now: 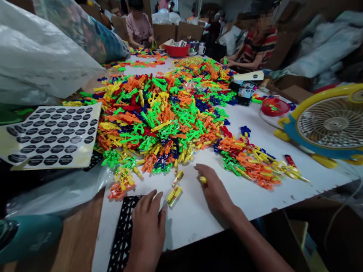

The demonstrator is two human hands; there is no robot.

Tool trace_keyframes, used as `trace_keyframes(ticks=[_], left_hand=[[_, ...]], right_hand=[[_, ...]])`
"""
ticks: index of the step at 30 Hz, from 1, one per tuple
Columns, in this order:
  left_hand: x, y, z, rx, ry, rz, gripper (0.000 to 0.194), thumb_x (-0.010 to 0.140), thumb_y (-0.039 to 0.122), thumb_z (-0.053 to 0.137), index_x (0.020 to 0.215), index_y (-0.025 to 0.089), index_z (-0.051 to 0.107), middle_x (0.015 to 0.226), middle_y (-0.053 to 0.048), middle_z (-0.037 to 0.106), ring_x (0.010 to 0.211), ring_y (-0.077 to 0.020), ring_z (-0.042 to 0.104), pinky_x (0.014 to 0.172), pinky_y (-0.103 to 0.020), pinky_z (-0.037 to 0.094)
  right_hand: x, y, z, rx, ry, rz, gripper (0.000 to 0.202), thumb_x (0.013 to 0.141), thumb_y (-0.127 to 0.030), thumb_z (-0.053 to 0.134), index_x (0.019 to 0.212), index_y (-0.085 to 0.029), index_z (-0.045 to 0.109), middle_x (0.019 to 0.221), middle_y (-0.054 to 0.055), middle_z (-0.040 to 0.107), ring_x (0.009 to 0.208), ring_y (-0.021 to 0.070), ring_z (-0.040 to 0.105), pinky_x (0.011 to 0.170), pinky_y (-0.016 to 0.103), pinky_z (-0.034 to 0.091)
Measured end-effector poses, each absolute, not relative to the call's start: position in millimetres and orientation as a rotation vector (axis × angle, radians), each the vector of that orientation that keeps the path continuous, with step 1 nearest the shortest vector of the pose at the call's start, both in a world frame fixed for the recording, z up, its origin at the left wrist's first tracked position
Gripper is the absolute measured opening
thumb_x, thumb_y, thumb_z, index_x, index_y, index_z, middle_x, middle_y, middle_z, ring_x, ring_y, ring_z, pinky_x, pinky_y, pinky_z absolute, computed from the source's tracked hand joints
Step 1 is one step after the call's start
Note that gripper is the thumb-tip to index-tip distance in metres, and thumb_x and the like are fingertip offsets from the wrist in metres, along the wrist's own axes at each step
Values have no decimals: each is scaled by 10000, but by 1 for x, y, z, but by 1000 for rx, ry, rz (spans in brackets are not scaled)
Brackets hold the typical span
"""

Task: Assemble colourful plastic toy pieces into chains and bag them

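The left hand (148, 223) lies at the near edge of a white tabletop (195, 219), fingers loosely spread, its fingertips just beside a small clear packet of yellow pieces (174, 196); it appears to hold nothing. To its right, the right hand (212, 190) is half closed, fingers curled inward, with a small yellow piece (203, 180) at its fingers; how firmly it is gripped cannot be told. Another yellow piece (177, 178) lies between the hands, slightly farther away. Beyond them spreads a large heap of green, orange, yellow, red and blue plastic pieces (161, 112). A yellow and blue fan (337, 124) stands at right.
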State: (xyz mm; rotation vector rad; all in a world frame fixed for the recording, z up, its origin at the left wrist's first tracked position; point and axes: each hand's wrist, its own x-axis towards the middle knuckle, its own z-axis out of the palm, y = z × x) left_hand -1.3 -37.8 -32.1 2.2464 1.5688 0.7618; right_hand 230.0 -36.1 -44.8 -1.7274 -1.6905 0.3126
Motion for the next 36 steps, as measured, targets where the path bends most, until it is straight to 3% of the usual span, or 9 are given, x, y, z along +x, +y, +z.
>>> trace_keyframes(ticks=[3, 6, 9, 16, 22, 26, 29, 32, 36], left_hand=[[3, -41, -29, 2304, 1586, 656, 337, 900, 272, 461, 1185, 191, 622, 1227, -112, 632, 1131, -294, 538, 927, -471, 436], [10, -42, -32, 2323, 1564, 599, 322, 882, 245, 491, 1165, 172, 626, 1151, -118, 650, 1057, -279, 570, 886, -436, 452], [16, -38, -40, 2339, 1529, 585, 302, 857, 216, 499, 1114, 163, 650, 1110, -126, 652, 1006, -279, 592, 846, -426, 462], [7, -38, -39, 2295, 1470, 638, 334, 898, 179, 389, 1057, 203, 683, 1085, -101, 663, 984, -250, 608, 832, -403, 470], [-31, -21, -25, 2235, 1702, 837, 293, 884, 266, 477, 1080, 167, 669, 1139, -127, 633, 1064, -282, 577, 919, -439, 450], [-58, 2, -13, 2222, 1968, 757, 355, 899, 296, 438, 1133, 122, 641, 1182, -169, 602, 1106, -325, 537, 940, -479, 426], [-72, 13, -4, 2203, 2061, 666, 354, 899, 285, 428, 1143, 128, 631, 1155, -155, 613, 1068, -317, 545, 921, -459, 427], [-84, 17, -3, 2233, 2059, 594, 336, 896, 281, 433, 1141, 159, 630, 1147, -138, 619, 1060, -306, 542, 907, -442, 419], [-89, 22, -10, 2312, 2004, 518, 321, 880, 338, 495, 1128, 189, 633, 1164, -127, 620, 1066, -303, 531, 901, -429, 404]], right_hand=[[211, -44, -30, -2008, -1583, 404, 225, 943, -279, 447, 1076, -158, 583, 1040, 117, 644, 934, 238, 620, 794, 362, 500], [176, -49, -17, -2205, -1730, 411, 236, 927, -372, 511, 954, -154, 595, 914, 111, 653, 847, 267, 626, 727, 367, 477], [148, -44, -14, -2281, -1853, 361, 261, 911, -367, 547, 999, -124, 585, 959, 141, 650, 889, 293, 619, 753, 388, 460], [160, -35, -6, -2248, -2001, 476, 185, 875, -156, 540, 1050, -102, 564, 1030, 164, 644, 921, 290, 619, 738, 360, 441], [171, -33, -5, -2197, -1984, 508, 100, 868, -211, 561, 950, -153, 563, 972, 134, 647, 876, 261, 620, 687, 313, 424], [159, -30, -14, -2168, -2014, 372, 103, 868, -161, 523, 963, -144, 558, 962, 151, 641, 863, 265, 613, 680, 319, 424], [165, -29, -16, -2172, -1879, 544, 118, 911, -217, 466, 981, -164, 546, 896, 110, 657, 769, 231, 621, 626, 298, 421], [186, -30, -12, -1991, -1817, 614, 151, 933, -253, 413, 979, -192, 543, 887, 71, 639, 787, 211, 611, 682, 304, 454], [209, -35, -5, -1619, -2042, 490, 237, 889, -149, 421, 1052, -204, 585, 959, 68, 581, 868, 191, 565, 773, 308, 469]])
